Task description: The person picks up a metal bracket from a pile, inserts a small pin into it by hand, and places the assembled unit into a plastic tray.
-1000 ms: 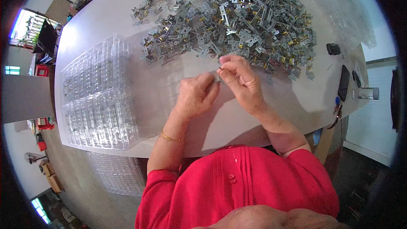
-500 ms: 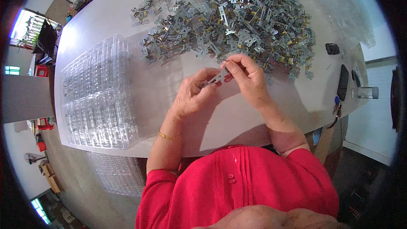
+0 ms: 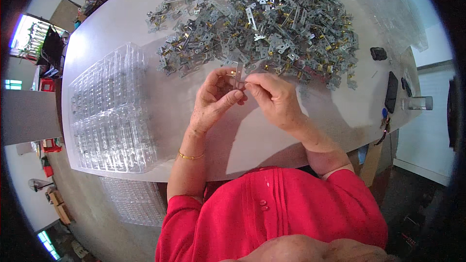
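- Currently, I watch both hands meet over the surface (image 3: 179, 136), between its near edge and the heap of metal parts (image 3: 291, 24) spread toward the far edge.
- My left hand (image 3: 212, 101) pinches a narrow metal bracket (image 3: 238, 72) between thumb and fingers, its slotted end pointing toward the far edge.
- My right hand (image 3: 279, 98) has thumb and forefinger closed on the bracket's lower end; whether a smaller piece sits under those fingertips I cannot tell.
- I judge the step in hand to be close two-handed work on this single bracket, held clear of the heap.
- Next, I think, the move calls for a firm left pinch and light right fingertips, with the bracket's angle settled before either hand lets go.
- By the left edge, reaching the near-left corner, lie clear plastic trays (image 3: 145, 138) with ribbed rows; neither hand touches them.
- Along the right edge I see a dark flat object (image 3: 391, 92) and a clear cup (image 3: 420, 103), well apart from the hands.
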Demonstrator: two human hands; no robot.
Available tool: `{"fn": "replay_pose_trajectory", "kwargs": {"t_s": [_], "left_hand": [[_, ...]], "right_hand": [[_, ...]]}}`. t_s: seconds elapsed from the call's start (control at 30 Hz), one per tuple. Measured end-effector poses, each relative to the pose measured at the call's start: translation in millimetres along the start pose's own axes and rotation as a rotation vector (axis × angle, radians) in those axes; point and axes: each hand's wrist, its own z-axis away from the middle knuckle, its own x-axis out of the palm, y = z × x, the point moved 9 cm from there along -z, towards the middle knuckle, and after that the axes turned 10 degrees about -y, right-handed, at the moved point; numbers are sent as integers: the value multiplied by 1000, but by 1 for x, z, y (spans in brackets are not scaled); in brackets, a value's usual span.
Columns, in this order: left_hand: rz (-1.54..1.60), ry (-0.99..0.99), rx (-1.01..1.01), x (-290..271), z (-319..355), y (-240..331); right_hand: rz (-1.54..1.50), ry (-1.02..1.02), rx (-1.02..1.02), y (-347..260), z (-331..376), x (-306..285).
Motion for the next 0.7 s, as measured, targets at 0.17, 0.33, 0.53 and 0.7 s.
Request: {"fn": "replay_pose_trajectory", "kwargs": {"t_s": [0.17,0.33,0.53,0.7], "left_hand": [[-24,27,16,-2,-1,-4],[-126,64,5,-5,1,-7],[-348,33,-31,-3,1,-7],[-468,38,-20,-3,1,-5]], "right_hand": [[165,19,-80,-7,2,1],[305,-18,-133,-17,4,6],[361,-22,-126,-13,3,4],[395,-149,-169,-12,3,13]]}}
